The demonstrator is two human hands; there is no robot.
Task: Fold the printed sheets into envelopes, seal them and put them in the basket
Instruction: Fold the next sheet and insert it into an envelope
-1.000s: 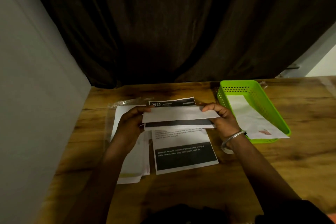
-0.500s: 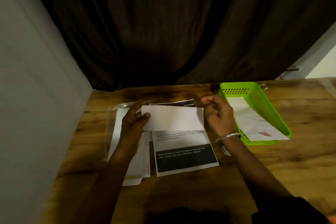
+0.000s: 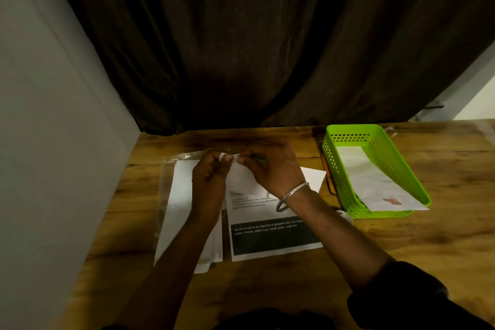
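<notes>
Head view: the folded sheet [image 3: 313, 178] lies on the printed sheet [image 3: 273, 238], long axis left-right. The left hand [image 3: 211, 177] and right hand [image 3: 273, 169] both pinch its far edge, fingertips curled and nearly meeting. The basket [image 3: 351, 130] sits to the right, nearer the right hand, with one envelope [image 3: 375, 182] inside.

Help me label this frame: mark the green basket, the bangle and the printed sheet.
green basket [image 3: 353, 132]: head view, far wall.
bangle [image 3: 292, 192]: head view, band on right wrist.
printed sheet [image 3: 273, 238]: head view, its black block.
</notes>
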